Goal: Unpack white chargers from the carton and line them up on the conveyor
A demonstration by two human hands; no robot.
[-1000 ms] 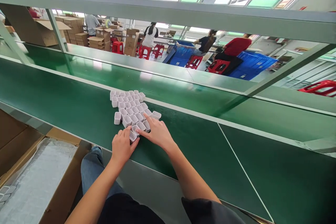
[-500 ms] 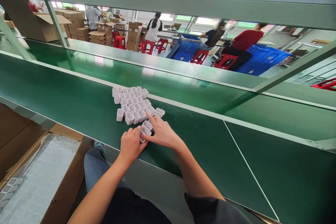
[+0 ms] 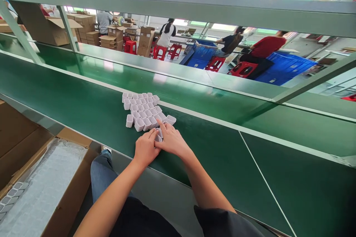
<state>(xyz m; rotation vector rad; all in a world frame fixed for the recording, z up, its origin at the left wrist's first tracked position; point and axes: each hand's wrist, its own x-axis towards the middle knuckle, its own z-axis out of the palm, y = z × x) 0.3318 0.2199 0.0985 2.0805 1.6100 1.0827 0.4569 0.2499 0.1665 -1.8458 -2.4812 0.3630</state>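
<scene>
A cluster of several small white open-topped plastic cups [image 3: 143,111] stands on the green conveyor belt [image 3: 83,107] in front of me. My left hand [image 3: 145,149] and my right hand [image 3: 171,139] meet at the near edge of the cluster. Both hands have their fingers curled around a few white cups [image 3: 159,136] pressed between them. My right forefinger points toward the row of cups just beyond. Most of the held cups are hidden by my fingers.
A cardboard box [image 3: 41,189] with a white cellular tray stands at my lower left, a few cups in its corner. A grey frame rail [image 3: 194,11] crosses overhead. Beyond a second belt, people sit on red stools [image 3: 243,68] near blue crates and stacked cartons.
My hands have drawn closer together around the nearest cups, gathering them away from the cluster. The view has shifted slightly, so the cluster sits a little further right.
</scene>
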